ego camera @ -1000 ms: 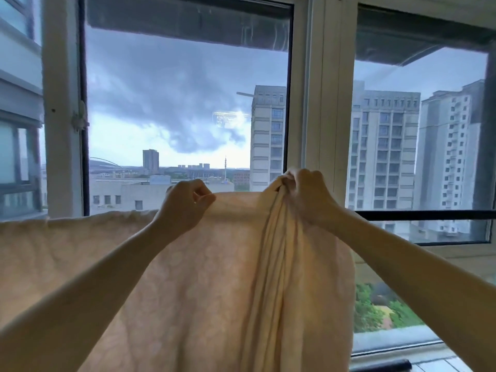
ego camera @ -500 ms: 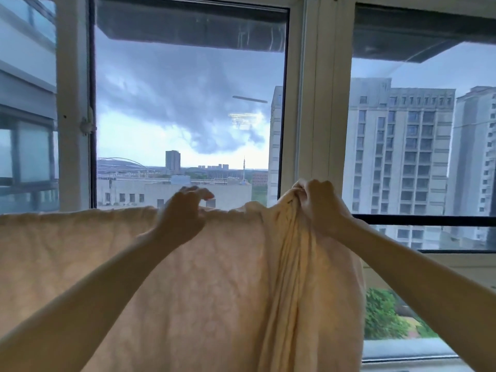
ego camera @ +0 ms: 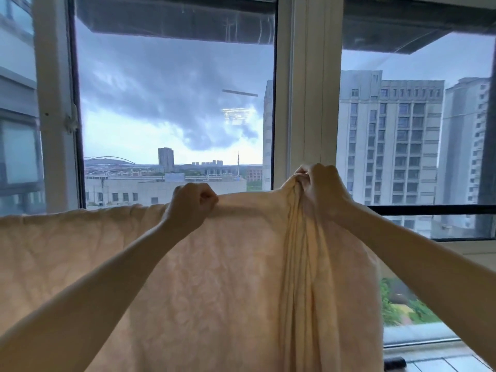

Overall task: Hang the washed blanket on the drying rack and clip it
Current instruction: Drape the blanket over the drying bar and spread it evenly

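Hanging across the lower half of the view, the cream blanket (ego camera: 214, 277) is draping from a level top edge in front of the window (ego camera: 311, 103). Whatever is carrying it is hidden under the cloth. The left hand (ego camera: 192, 204) is pinching that top edge near its middle, fingers curled tight. The right hand (ego camera: 319, 189) is gripping a bunched fold just to the right, holding it slightly above the edge, with gathered pleats falling below.
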A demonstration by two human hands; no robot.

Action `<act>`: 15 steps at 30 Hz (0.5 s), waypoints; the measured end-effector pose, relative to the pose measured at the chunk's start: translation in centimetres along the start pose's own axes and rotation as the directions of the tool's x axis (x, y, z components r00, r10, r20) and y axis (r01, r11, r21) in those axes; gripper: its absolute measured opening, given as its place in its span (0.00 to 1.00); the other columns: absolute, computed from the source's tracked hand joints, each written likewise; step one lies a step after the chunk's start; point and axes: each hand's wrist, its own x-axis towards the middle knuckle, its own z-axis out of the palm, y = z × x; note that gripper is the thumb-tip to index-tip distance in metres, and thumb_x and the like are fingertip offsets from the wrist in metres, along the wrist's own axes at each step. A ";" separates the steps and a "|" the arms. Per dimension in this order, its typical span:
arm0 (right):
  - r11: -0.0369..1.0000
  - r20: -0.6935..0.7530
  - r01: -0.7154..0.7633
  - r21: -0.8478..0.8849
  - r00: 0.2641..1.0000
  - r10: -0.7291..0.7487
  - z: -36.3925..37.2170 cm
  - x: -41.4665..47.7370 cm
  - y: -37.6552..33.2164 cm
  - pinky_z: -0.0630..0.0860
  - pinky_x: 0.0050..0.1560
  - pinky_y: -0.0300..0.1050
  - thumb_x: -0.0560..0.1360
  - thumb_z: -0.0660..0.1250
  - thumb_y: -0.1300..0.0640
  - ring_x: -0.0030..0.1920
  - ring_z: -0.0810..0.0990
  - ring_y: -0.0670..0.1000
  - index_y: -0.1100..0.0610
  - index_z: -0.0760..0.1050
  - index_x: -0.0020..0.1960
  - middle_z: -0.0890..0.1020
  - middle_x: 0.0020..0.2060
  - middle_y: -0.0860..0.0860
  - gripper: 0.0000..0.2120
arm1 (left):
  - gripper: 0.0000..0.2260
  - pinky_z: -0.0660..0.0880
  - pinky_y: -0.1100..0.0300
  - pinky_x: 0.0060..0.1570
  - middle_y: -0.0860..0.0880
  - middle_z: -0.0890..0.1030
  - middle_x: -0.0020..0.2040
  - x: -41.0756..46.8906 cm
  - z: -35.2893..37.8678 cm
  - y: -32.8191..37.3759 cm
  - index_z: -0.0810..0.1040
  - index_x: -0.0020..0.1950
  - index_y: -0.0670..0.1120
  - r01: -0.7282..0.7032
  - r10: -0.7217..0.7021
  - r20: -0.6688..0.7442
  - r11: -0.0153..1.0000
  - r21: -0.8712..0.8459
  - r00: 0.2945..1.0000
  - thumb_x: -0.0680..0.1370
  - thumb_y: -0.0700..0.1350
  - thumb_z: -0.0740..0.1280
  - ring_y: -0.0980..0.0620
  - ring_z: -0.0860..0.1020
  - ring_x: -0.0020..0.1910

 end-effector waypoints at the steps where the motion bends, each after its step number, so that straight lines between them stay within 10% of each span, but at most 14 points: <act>1: 1.000 -0.014 -0.013 -0.007 1.000 0.013 -0.2 0.2 0.1 0.70 0.39 0.36 0.79 0.64 0.59 0.38 0.78 0.49 0.59 0.81 0.50 0.84 0.41 0.53 0.07 | 0.04 0.69 0.66 0.42 0.47 0.84 0.39 0.0 -0.3 -0.5 0.85 0.44 0.42 0.013 -0.012 -0.030 1.000 0.025 0.999 0.75 0.38 0.70 0.55 0.77 0.37; 6: 1.000 0.036 -0.019 0.019 0.999 0.018 0.4 -0.4 -0.1 0.78 0.43 0.45 0.79 0.64 0.57 0.40 0.81 0.52 0.58 0.80 0.49 0.83 0.42 0.54 0.07 | 0.04 0.64 0.75 0.34 0.46 0.84 0.39 0.0 -0.8 -1.7 0.84 0.45 0.40 0.045 -0.040 -0.041 0.990 0.133 0.998 0.75 0.37 0.68 0.55 0.76 0.36; 15: 0.992 0.041 -0.123 -0.026 0.991 0.124 -0.5 -0.7 2.0 0.73 0.40 0.39 0.79 0.62 0.58 0.40 0.80 0.50 0.60 0.80 0.49 0.84 0.42 0.54 0.09 | 0.05 0.73 0.60 0.42 0.40 0.83 0.43 -0.2 -2.8 -3.9 0.82 0.46 0.37 0.135 -0.127 -0.051 0.967 0.217 0.991 0.75 0.34 0.67 0.44 0.81 0.42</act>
